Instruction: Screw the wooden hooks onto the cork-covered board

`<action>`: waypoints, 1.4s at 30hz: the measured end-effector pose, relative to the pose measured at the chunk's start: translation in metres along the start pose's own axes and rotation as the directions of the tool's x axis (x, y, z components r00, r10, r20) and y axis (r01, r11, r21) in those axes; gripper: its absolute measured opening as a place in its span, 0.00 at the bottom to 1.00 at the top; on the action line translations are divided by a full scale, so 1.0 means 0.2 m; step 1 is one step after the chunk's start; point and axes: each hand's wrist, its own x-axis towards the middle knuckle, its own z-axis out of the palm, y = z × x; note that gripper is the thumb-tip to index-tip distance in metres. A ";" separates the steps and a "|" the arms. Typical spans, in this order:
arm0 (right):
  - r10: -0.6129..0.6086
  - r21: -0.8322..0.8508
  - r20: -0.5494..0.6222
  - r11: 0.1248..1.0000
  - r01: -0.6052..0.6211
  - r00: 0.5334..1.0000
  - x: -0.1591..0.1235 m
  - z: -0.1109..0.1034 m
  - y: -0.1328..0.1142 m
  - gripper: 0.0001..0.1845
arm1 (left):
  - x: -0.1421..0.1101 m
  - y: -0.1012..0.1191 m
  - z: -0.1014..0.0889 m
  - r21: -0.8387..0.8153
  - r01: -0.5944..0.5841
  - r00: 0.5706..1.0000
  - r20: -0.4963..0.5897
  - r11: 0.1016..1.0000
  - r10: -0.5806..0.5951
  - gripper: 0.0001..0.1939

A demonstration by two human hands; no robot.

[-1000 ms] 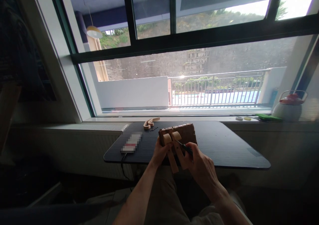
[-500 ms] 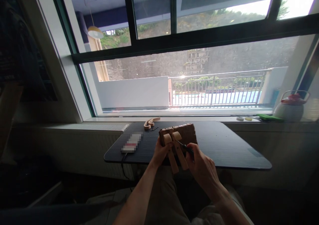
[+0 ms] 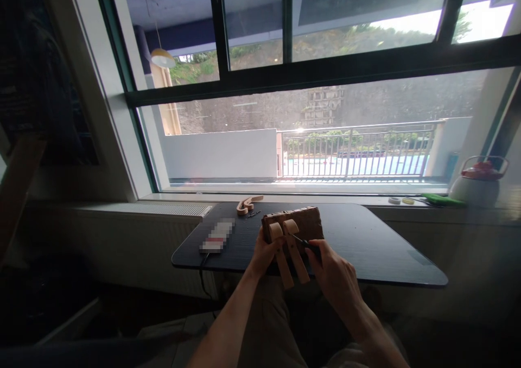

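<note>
My left hand (image 3: 264, 255) is closed on a dark brown wooden board (image 3: 306, 222), held tilted over the table's near edge. Two pale wooden hooks with curled tops lie across the board's face: a left hook (image 3: 284, 267) under my left fingers and a right hook (image 3: 299, 262) beside it. In my right hand (image 3: 336, 273) is a black-handled screwdriver (image 3: 307, 243), its thin shaft pointing up and left. Its tip reaches the upper part of the right hook; whether it sits in a screw is too small to tell.
On the dark table (image 3: 382, 248), loose pale wooden hooks (image 3: 246, 205) lie at the back left beside several small dark screws (image 3: 253, 215). A blurred-out device (image 3: 217, 236) with a cord is at the left. A kettle-like jug (image 3: 476, 183) and a green item (image 3: 442, 200) stand by the window.
The whole view has shifted slightly down and right. My right hand sits a little further right, with the screwdriver still at the right hook. My left hand keeps its hold on the board.
</note>
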 end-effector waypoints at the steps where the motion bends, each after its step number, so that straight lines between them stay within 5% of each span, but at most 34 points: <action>1: -0.006 -0.008 0.006 1.000 0.006 1.000 0.01 0.00 0.00 0.13 | 0.00 0.00 0.00 0.000 -0.004 1.000 0.000 1.000 0.004 0.25; 11: -0.108 -0.023 -0.031 0.994 0.107 0.994 0.01 -0.05 -0.01 0.11 | -0.01 0.01 -0.01 0.006 -0.015 1.000 0.019 1.000 0.015 0.25; 42: -0.105 -0.038 0.008 0.994 0.106 0.994 0.04 -0.08 -0.02 0.10 | 0.00 0.00 -0.01 -0.013 -0.012 1.000 0.026 1.000 0.012 0.28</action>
